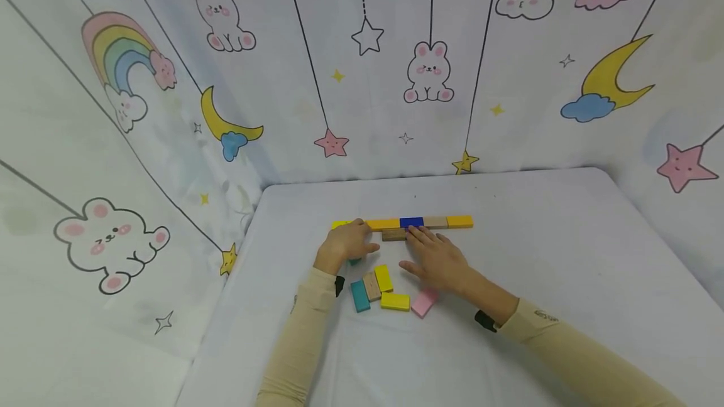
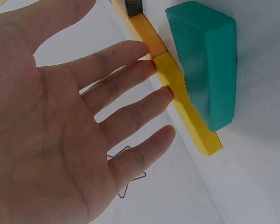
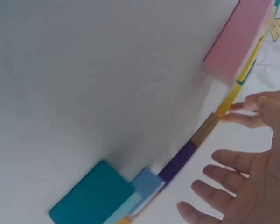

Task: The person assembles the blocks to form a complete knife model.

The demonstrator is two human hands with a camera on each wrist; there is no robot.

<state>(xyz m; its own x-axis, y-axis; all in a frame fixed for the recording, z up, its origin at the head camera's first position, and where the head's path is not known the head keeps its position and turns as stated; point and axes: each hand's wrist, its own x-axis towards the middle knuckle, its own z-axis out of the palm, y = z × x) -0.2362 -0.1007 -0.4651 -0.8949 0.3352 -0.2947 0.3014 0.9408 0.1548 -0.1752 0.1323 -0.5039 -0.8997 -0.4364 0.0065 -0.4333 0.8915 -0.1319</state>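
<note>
A row of coloured wooden blocks runs across the white table. It holds a yellow block (image 2: pixel 186 112), an orange block (image 1: pixel 383 225), a blue block (image 1: pixel 411 223), a plain wooden block (image 1: pixel 435 222) and another orange block (image 1: pixel 460 222). With fingers extended, my left hand (image 1: pixel 346 247) touches the yellow and orange blocks at the row's left end. A teal block (image 2: pixel 205 65) stands near those fingertips. My right hand (image 1: pixel 441 262) has its fingers spread, their tips by the blue block and a brown wooden block (image 1: pixel 393 235) in front of the row. Whether they touch is unclear.
Nearer the front lie a teal block (image 1: pixel 360 296), a wooden block (image 1: pixel 371 286), yellow blocks (image 1: pixel 395 301) and a pink block (image 1: pixel 424 303). In the right wrist view, a purple block (image 3: pixel 178 162), a light blue block (image 3: pixel 147 186) and a teal block (image 3: pixel 93 196) show.
</note>
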